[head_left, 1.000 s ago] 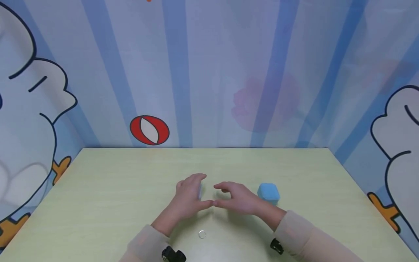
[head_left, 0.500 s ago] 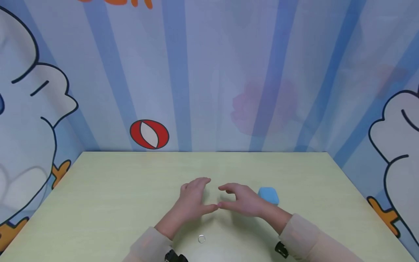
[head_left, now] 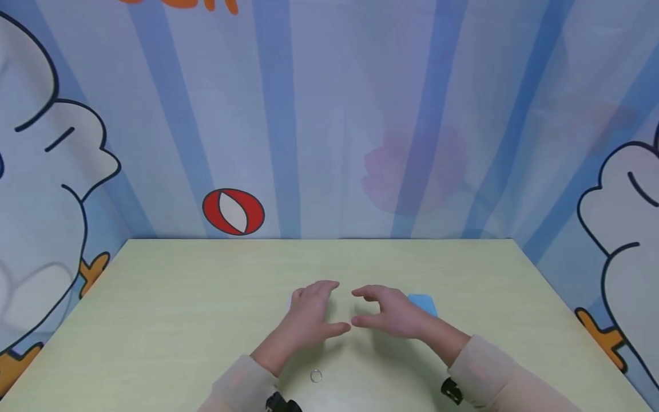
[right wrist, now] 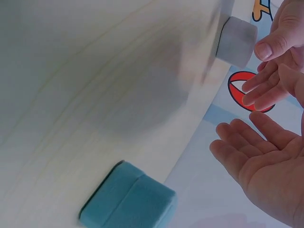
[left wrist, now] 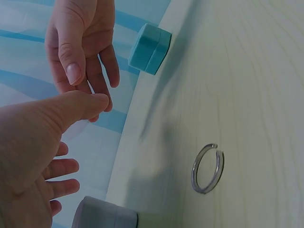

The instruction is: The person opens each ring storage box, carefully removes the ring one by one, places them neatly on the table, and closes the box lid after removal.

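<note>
My left hand (head_left: 309,317) and right hand (head_left: 393,312) hover over the table, palms facing, fingers loosely bent and holding nothing. Their thumb tips come close together in the head view. Below them on the tabletop lies a silver open ring (left wrist: 206,168) with a small gap in its band. A blue box (right wrist: 128,197) with a seam around it stands beyond the right wrist, partly covered by that hand in the head view. Behind the left hand is a light grey box (right wrist: 237,42), mostly hidden from the head camera.
The pale wood-grain table (head_left: 195,297) meets a blue striped backdrop (head_left: 329,114) at its far edge. Printed cartoon figures flank both sides, and a red and white ball (head_left: 233,212) is printed at the back. Both wrists carry small black cameras (head_left: 451,391).
Both hands have drifted slightly right, and a small gap shows between the thumb tips. The right hand covers more of the blue box. The grey box now peeks out left of the left hand.
</note>
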### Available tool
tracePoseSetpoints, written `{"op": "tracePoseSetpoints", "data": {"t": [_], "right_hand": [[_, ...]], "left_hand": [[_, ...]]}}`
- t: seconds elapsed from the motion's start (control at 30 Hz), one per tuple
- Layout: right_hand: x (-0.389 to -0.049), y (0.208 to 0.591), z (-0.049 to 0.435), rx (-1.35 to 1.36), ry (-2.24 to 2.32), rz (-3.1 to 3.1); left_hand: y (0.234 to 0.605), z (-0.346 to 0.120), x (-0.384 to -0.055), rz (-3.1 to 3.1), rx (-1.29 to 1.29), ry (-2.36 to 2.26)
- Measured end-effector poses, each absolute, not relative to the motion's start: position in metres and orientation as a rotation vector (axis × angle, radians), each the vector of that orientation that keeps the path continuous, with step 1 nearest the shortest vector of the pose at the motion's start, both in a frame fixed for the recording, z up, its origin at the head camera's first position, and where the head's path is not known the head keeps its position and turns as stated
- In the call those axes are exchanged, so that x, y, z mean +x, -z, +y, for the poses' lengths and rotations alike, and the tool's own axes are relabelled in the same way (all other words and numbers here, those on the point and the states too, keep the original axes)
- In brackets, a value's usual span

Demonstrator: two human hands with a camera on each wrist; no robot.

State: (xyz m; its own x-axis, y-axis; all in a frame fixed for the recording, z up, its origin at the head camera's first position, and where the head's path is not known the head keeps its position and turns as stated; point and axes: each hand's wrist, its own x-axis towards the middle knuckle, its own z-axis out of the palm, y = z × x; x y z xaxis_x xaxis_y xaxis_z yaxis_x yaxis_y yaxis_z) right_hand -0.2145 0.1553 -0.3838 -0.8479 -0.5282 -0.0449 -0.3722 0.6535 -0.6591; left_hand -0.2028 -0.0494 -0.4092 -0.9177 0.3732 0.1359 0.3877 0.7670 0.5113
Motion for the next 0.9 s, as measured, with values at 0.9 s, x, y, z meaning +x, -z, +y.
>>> {"op": "tracePoseSetpoints", "data": {"t": [0.9], "right_hand": [[-0.214,0.381,0.181,-0.668,0.974,2.657]], "left_hand": [[0.41,-0.027,-0.203,-3.018,-0.644,0.897]]}}
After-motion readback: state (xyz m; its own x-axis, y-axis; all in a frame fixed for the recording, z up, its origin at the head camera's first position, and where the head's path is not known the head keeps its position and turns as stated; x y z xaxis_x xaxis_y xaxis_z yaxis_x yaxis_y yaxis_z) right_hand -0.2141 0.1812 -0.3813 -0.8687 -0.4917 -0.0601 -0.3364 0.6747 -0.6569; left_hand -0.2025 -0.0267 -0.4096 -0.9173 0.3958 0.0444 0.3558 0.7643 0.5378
